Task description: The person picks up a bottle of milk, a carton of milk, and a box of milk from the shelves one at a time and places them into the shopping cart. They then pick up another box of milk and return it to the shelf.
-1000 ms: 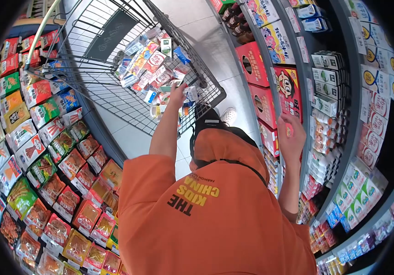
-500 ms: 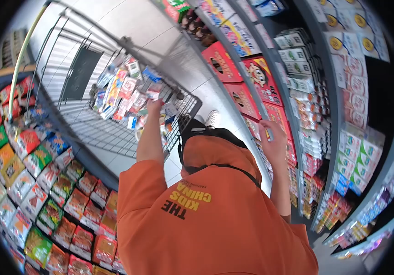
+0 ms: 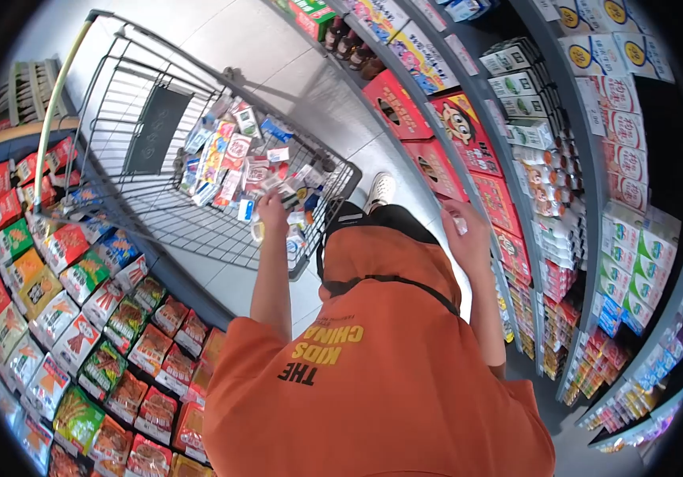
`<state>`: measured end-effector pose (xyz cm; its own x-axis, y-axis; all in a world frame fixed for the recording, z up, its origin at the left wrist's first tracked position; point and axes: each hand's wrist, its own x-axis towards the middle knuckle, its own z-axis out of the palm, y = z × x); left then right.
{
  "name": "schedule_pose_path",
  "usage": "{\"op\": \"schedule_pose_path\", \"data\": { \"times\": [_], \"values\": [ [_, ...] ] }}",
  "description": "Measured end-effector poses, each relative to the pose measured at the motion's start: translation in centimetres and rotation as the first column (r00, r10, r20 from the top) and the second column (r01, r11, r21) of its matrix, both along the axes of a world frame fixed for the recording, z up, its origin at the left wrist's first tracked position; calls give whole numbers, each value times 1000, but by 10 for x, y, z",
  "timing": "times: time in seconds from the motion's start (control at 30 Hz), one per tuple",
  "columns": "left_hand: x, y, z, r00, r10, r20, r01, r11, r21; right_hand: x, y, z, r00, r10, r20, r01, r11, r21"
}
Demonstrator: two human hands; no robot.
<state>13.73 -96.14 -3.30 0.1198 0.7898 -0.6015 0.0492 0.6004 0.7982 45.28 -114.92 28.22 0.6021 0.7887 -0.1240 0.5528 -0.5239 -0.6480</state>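
Observation:
Over the wire shopping cart (image 3: 222,253), my left hand (image 3: 273,211) has its fingers closed at the near edge of a pile of small packs (image 3: 234,151). Small boxes lie right at its fingertips, and what it grips is hard to make out. My right hand (image 3: 468,234) is raised beside the shelf on the right, fingers curled round a small whitish item (image 3: 460,224). Red boxes (image 3: 496,203) stand on the shelf just past that hand.
Bagged snacks (image 3: 103,358) fill a sloping display at the left. Shelves at the right carry cartons (image 3: 627,262), small bottles and packets. A white shoe (image 3: 383,189) shows on the tiled floor (image 3: 297,79) between cart and shelf.
My left hand has moved down and slightly right in the view, toward the cart's near side. My right hand has turned, so less of its small item shows. The cart and shelves have shifted slightly.

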Motion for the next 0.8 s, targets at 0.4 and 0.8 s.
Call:
{"op": "schedule_pose_path", "data": {
  "times": [0.4,0.8],
  "values": [
    [90,-8,291,688,-537,489,505,837,210,3,63,12,480,46,-876,108,988,110],
    [202,-32,318,624,-617,480,632,760,154,84,24,51,500,-109,-859,331,941,73]
  ]
}}
